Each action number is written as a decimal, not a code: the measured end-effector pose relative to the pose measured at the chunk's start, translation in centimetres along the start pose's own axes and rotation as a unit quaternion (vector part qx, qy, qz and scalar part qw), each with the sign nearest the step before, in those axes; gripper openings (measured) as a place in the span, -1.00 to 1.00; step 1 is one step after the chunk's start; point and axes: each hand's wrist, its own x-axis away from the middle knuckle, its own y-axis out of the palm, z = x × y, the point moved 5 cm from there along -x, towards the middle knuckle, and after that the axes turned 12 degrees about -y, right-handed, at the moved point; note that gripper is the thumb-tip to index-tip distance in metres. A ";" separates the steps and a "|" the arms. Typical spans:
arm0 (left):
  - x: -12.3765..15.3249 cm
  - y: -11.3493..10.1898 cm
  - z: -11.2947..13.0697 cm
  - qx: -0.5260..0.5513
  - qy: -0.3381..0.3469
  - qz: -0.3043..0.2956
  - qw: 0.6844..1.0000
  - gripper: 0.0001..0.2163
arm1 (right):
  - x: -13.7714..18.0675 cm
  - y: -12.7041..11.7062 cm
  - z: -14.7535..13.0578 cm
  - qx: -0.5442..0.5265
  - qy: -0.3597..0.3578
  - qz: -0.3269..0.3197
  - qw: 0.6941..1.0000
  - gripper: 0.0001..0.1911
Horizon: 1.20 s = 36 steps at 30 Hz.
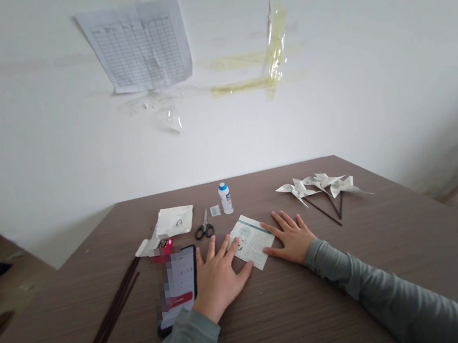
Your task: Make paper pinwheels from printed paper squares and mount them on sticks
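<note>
A small printed paper square lies on the brown wooden table in front of me. My left hand rests flat with fingers spread, its fingertips on the paper's left edge. My right hand also lies flat and open, fingers touching the paper's right edge. Neither hand holds anything. A phone with a lit screen lies just left of my left hand.
Scissors, a small white glue bottle with a blue cap, and a folded paper sheet lie behind the hands. Several paper pinwheels on dark sticks lie at the far right. Thin dark sticks lie at the left.
</note>
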 end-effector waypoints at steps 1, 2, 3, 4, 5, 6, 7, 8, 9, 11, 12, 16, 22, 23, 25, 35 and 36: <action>0.0 0.0 0.0 0.000 -0.001 0.002 1.000 -0.33 | 0.1 -0.1 0.0 0.000 0.004 -0.003 1.000 -0.01; 0.0 0.0 -0.1 0.000 -0.002 0.005 1.000 -0.33 | 0.1 -0.1 0.0 0.000 0.007 -0.003 1.000 0.00; 0.0 0.0 -0.2 0.001 -0.002 0.008 1.000 -0.34 | 0.1 -0.1 0.0 -0.001 0.008 -0.003 1.000 0.02; 0.0 0.1 -0.3 0.002 -0.001 0.012 1.000 -0.34 | 0.1 0.0 0.0 -0.001 0.009 -0.001 1.000 0.03; 0.0 0.2 -0.3 0.005 0.000 0.018 1.000 -0.35 | 0.0 0.1 0.1 -0.002 0.007 0.001 1.000 0.05; 0.0 0.3 -0.4 0.008 0.001 0.024 1.000 -0.35 | 0.0 0.2 0.1 -0.001 0.005 0.003 1.000 0.06; 0.0 0.4 -0.4 0.011 0.002 0.029 1.000 -0.35 | -0.1 0.4 0.2 -0.001 0.003 0.005 1.000 0.07; 0.0 0.5 -0.5 0.014 0.002 0.034 0.999 -0.35 | -0.2 0.5 0.3 0.000 -0.001 0.008 1.000 0.08; 0.0 0.6 -0.5 0.017 0.002 0.037 0.999 -0.35 | -0.3 0.7 0.4 0.000 -0.004 0.010 1.000 0.08; -0.1 0.8 -0.5 0.020 -0.001 0.041 0.999 -0.33 | -0.4 0.9 0.6 -0.001 -0.010 0.015 1.000 0.10; -0.1 0.8 -0.5 0.020 -0.002 0.042 0.999 -0.32 | -0.5 0.9 0.7 -0.002 -0.014 0.017 1.000 0.11; -0.3 1.0 -0.6 0.016 -0.007 0.033 0.999 -0.28 | -0.9 0.9 1.0 -0.013 -0.062 0.032 0.998 0.16; -0.6 1.2 -0.4 0.048 0.050 0.014 0.997 -0.37 | -1.2 1.2 0.9 -0.068 -0.201 0.055 0.976 0.16; -0.7 1.3 -0.4 0.053 0.059 0.011 0.997 -0.40 | -1.2 1.4 0.9 -0.080 -0.217 0.050 0.972 0.17; -0.7 1.4 -0.4 0.061 0.064 0.011 0.996 -0.46 | -1.3 1.7 0.9 -0.104 -0.236 0.040 0.965 0.15; -0.9 1.3 -0.7 0.071 0.042 0.018 0.996 -0.51 | -1.6 1.1 1.9 -0.176 -0.239 0.036 0.954 -0.02; -0.9 1.3 -0.8 0.072 0.042 0.021 0.996 -0.52 | -1.6 1.0 1.9 -0.179 -0.239 0.028 0.954 -0.01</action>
